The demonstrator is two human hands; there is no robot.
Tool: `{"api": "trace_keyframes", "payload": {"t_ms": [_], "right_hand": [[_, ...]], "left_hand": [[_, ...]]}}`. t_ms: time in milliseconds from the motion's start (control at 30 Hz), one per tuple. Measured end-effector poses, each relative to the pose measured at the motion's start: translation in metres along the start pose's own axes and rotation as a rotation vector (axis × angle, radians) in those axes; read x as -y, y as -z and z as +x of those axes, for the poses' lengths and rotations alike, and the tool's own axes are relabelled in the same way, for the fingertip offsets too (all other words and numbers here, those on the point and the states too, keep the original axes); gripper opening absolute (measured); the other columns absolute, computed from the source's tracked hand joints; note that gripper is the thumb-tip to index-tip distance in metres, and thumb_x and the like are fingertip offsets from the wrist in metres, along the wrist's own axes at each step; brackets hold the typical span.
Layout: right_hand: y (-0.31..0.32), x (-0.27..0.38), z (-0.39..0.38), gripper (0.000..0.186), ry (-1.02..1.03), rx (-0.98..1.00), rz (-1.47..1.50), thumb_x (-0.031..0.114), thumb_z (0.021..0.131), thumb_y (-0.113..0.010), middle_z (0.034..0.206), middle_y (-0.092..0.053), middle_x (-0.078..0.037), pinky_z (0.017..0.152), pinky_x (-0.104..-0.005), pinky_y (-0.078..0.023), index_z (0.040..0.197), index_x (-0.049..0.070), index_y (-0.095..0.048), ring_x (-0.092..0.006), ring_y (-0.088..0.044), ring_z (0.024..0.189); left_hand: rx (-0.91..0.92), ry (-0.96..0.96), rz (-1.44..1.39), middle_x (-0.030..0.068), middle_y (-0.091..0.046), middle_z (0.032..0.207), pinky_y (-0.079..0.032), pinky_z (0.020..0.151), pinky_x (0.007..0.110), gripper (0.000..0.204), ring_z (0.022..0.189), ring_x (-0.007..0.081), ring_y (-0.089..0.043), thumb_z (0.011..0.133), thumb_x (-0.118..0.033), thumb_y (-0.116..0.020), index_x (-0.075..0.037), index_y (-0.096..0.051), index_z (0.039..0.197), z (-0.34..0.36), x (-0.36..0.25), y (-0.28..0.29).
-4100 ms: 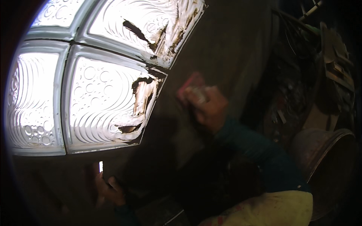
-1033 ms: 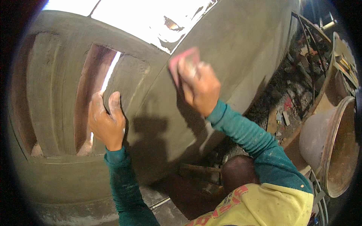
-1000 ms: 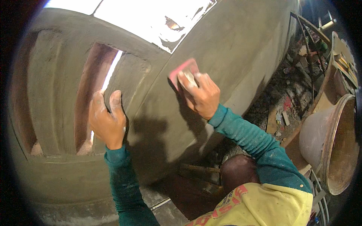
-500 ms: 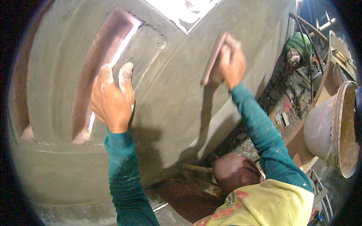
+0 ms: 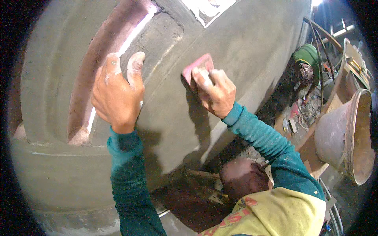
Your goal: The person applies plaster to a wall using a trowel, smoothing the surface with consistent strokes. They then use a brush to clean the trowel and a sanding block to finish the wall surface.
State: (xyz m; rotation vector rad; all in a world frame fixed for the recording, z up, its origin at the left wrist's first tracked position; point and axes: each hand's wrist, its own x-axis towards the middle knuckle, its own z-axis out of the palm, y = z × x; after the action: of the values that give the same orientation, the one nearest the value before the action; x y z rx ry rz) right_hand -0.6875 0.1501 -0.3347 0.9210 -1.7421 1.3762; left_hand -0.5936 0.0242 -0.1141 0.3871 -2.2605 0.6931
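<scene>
A flat pink float is in my right hand, its face against the grey plastered wall. My fingers grip its back, so I cannot see whether it has a handle. My left hand rests at the edge of a long recessed slot in the wall, with thumb and forefinger spread and white residue on their tips. The other fingers bend toward the slot and are partly hidden. A narrow bright gap runs along the slot's right side.
A bright white-edged opening is at the top. To the right, a dirty bucket lies tilted near wooden boards, rubble and a green rounded shape. A blurred brown round shape is low in front of me.
My right hand has moved left and down across the wall, and the float has turned from nearly edge-on to show its flat pink side. My left hand stays at the slot.
</scene>
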Motion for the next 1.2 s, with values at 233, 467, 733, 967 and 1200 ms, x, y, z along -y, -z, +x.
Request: {"api": "trace_keyframes", "payload": {"t_ms": [233,467,733,967,1200], "right_hand": [[0.004,-0.041,0.045,0.037,-0.146,-0.295,-0.015,0.002,0.084,-0.064,0.095,-0.064,-0.018,0.074,-0.0435,-0.052,0.120,0.009,-0.070,-0.0365,-0.063,0.081],[0.007,-0.079,0.023,0.047,-0.398,-0.262,0.014,0.017,0.082,-0.067,0.110,-0.067,-0.019,0.087,-0.0455,-0.055,0.129,0.010,-0.067,-0.0396,-0.065,0.091],[0.010,-0.056,-0.008,0.043,-0.141,-0.113,-0.097,-0.002,0.081,-0.067,0.112,-0.072,-0.018,0.088,-0.0421,-0.056,0.123,0.010,-0.072,-0.0374,-0.069,0.100],[-0.002,0.005,0.008,0.042,-0.171,-0.132,0.024,0.003,0.077,-0.068,0.115,-0.071,-0.020,0.095,-0.0428,-0.053,0.118,0.010,-0.073,-0.0395,-0.067,0.101],[0.018,-0.149,0.014,0.036,-0.874,-0.373,0.026,0.019,0.095,-0.058,0.126,-0.070,-0.017,0.102,-0.0474,-0.051,0.128,0.007,-0.067,-0.0375,-0.066,0.117]], "left_hand": [[-0.001,0.023,0.054,0.0201,-0.071,0.099,-0.052,0.077,0.051,0.056,0.093,0.0414,-0.068,0.093,-0.057,-0.065,-0.005,-0.069,0.114,0.000,-0.003,-0.001],[0.013,0.032,0.025,0.0205,-0.071,0.101,-0.052,0.078,0.051,0.058,0.095,0.0417,-0.067,0.093,-0.059,-0.063,-0.005,-0.069,0.115,0.003,-0.008,0.006],[-0.024,-0.003,-0.011,0.0210,-0.072,0.103,-0.052,0.080,0.051,0.060,0.097,0.0415,-0.068,0.094,-0.059,-0.062,-0.004,-0.069,0.117,0.003,-0.002,0.003],[0.019,0.034,-0.009,0.0212,-0.071,0.105,-0.052,0.081,0.052,0.059,0.100,0.0423,-0.067,0.095,-0.059,-0.061,-0.006,-0.068,0.119,-0.004,0.002,0.005],[0.018,0.056,0.040,0.0212,-0.072,0.105,-0.052,0.079,0.052,0.058,0.098,0.0425,-0.067,0.096,-0.058,-0.061,-0.006,-0.069,0.119,0.000,-0.012,0.008]]}}
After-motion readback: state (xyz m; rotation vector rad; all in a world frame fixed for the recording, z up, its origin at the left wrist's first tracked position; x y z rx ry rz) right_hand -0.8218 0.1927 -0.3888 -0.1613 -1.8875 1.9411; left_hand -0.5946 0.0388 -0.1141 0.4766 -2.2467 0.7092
